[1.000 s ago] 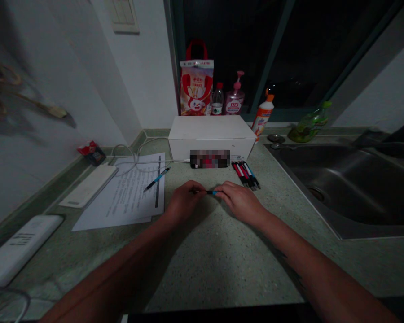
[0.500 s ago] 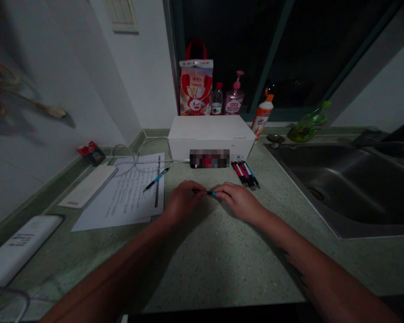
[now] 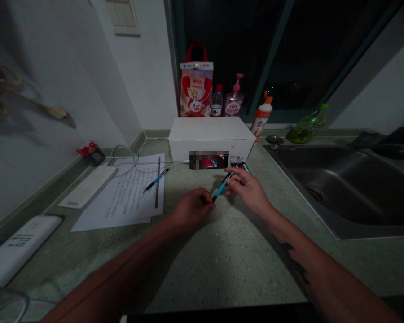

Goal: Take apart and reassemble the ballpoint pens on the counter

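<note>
Your right hand (image 3: 245, 186) pinches the dark upper end of a blue-barrelled ballpoint pen (image 3: 219, 192), thumb against forefinger, while your left hand (image 3: 193, 207) has its fingertips drawn together at the lower end. The pen slants between them, above the speckled green countertop (image 3: 202, 264). The step in hand appears to be two-handed work on this one pen; the next move seems to call for a light, steady hold at both ends.

Just beyond your right fingers, a row of pens (image 3: 244, 166) lies partly hidden near a white box (image 3: 211, 128). A phone (image 3: 208, 160), its screen partly blurred out, stands before the box, a white cable (image 3: 134, 152) running leftward from it. To your left, a second blue pen (image 3: 155, 181) rests across printed sheets (image 3: 131, 197). A steel sink (image 3: 340, 193) is set in at right. Behind the box, a pink pump bottle (image 3: 233, 104) and a red-handled bag (image 3: 196, 92) stand before a dark window (image 3: 229, 45) in the dim room.
</note>
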`<state>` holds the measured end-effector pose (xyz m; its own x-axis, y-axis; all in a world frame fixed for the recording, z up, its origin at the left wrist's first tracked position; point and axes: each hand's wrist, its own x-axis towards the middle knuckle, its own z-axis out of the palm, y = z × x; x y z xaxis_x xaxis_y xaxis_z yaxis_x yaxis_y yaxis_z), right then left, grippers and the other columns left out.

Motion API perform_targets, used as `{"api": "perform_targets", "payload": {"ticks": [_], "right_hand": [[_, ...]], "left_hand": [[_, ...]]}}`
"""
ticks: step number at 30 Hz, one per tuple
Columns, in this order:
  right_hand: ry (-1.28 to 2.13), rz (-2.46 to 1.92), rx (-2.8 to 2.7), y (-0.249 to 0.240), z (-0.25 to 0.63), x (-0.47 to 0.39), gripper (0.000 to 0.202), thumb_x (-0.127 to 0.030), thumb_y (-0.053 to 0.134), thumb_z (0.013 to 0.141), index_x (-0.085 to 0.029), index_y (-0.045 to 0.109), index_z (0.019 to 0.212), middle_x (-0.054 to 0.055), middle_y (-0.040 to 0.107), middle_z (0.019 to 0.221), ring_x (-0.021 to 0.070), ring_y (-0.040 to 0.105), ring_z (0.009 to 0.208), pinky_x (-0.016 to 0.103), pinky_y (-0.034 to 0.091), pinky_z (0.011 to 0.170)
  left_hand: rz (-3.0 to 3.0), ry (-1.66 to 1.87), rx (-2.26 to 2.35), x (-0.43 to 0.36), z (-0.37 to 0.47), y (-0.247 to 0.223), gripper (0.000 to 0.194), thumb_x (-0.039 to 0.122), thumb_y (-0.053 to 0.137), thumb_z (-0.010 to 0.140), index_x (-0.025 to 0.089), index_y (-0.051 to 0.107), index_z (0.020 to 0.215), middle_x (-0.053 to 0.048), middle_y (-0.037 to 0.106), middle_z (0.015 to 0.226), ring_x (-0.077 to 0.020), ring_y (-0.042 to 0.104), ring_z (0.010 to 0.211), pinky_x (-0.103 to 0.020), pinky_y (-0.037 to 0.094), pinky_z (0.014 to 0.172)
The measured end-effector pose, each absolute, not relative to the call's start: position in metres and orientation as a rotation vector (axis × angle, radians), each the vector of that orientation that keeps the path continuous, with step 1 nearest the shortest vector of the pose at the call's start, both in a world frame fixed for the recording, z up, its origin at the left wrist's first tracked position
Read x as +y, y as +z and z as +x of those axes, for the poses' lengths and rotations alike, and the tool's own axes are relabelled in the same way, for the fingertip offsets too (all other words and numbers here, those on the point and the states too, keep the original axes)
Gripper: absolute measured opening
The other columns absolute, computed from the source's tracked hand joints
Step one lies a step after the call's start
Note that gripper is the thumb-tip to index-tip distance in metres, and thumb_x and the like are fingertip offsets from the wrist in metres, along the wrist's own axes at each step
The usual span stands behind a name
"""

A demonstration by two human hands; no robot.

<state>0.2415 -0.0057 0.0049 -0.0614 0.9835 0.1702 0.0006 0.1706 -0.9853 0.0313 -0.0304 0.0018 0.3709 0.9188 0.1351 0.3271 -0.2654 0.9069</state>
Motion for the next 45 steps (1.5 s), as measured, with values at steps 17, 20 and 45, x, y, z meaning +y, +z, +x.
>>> {"api": "perform_targets", "payload": {"ticks": [17,20,45], "right_hand": [[1.183,-1.038,-1.244,-0.005,0.225,-0.012,0.055,-0.047,0.079,0.079,-0.020,0.066,0.126,0.003,0.077,0.081,0.0207,0.074,0.067,0.031,0.060,0.056],[1.186,-1.019,-1.239,-0.007,0.223,-0.014,0.074,-0.045,0.078,0.081,-0.023,0.053,0.147,0.001,0.077,0.081,0.0185,0.072,0.066,0.030,0.059,0.056],[1.276,-0.981,-1.372,-0.007,0.220,-0.019,0.083,-0.036,0.074,0.087,-0.029,0.033,0.159,-0.004,0.071,0.076,0.0149,0.065,0.062,0.028,0.053,0.057]], "left_hand": [[1.711,0.789,1.007,-0.037,0.040,-0.012,0.010,0.024,0.070,0.080,0.018,0.061,0.079,0.001,0.063,0.077,-0.0145,0.057,0.071,-0.029,0.046,0.068],[1.717,0.803,1.016,-0.036,0.040,-0.012,0.011,0.025,0.070,0.081,0.019,0.061,0.080,0.001,0.063,0.078,-0.0152,0.058,0.073,-0.030,0.047,0.070],[1.627,0.895,0.933,-0.035,0.040,-0.014,0.012,0.021,0.073,0.079,0.019,0.061,0.079,-0.001,0.068,0.083,-0.0157,0.062,0.077,-0.030,0.049,0.074]]}}
